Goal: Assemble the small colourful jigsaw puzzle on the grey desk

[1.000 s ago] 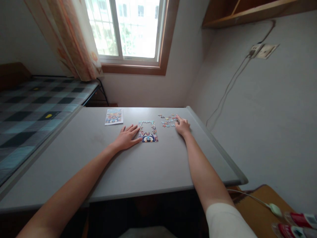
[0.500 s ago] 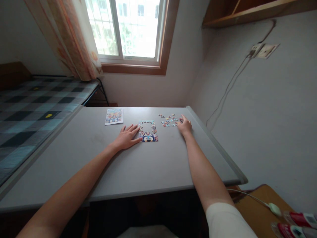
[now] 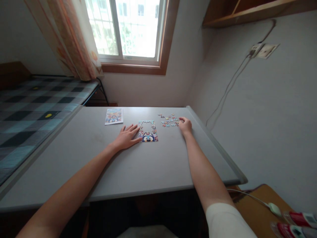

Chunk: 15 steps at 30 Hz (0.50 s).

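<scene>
A partly built jigsaw puzzle (image 3: 148, 131), a colourful frame with a bare middle, lies on the grey table (image 3: 138, 165). My left hand (image 3: 126, 136) rests flat and open on the table, fingertips touching the puzzle's left edge. Several loose puzzle pieces (image 3: 168, 120) are scattered to the right of it. My right hand (image 3: 185, 125) sits at the right edge of that pile with its fingers curled down onto the pieces; whether a piece is in them is hidden.
A picture card (image 3: 114, 116) lies on the table at the back left. A bed with a checked cover (image 3: 29, 109) adjoins the table's left side. The wall runs close along the right edge. A wooden stool (image 3: 260, 211) with a cable stands at lower right.
My right hand slid slightly right along the loose pieces and its fingers curled in from a spread pose. My left hand and the puzzle have not moved.
</scene>
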Available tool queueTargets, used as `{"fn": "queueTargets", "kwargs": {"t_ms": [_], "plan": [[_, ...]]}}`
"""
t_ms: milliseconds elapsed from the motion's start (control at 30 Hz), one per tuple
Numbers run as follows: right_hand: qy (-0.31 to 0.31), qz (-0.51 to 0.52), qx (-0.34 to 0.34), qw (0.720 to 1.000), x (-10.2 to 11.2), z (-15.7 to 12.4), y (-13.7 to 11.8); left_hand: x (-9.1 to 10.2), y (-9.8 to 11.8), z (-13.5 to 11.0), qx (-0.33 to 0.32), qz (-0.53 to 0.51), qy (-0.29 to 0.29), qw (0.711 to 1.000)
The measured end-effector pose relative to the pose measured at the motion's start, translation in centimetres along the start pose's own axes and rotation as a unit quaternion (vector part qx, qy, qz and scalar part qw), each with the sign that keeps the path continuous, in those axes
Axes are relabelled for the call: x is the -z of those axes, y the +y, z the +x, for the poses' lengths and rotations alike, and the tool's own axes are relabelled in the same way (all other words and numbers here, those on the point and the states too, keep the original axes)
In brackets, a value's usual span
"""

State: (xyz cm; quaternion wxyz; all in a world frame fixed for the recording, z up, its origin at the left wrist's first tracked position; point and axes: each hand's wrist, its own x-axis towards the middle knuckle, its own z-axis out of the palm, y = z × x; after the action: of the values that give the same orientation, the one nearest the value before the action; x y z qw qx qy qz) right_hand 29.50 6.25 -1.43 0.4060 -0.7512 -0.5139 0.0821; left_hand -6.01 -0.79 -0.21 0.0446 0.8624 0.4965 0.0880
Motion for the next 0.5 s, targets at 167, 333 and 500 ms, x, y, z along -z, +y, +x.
{"fn": "queueTargets", "kwargs": {"t_ms": [167,333,500], "plan": [[0.050,0.088,-0.053,0.993,0.2,0.8,0.6,0.0,0.0,0.0,0.000,-0.001,-0.002,1.000],[0.113,0.189,-0.117,0.968,0.7,2.0,1.3,0.1,0.1,0.0,-0.001,0.001,-0.002,1.000],[0.123,0.189,-0.132,0.965,1.1,2.2,1.3,-0.1,-0.1,0.0,-0.004,0.003,0.004,1.000]]}}
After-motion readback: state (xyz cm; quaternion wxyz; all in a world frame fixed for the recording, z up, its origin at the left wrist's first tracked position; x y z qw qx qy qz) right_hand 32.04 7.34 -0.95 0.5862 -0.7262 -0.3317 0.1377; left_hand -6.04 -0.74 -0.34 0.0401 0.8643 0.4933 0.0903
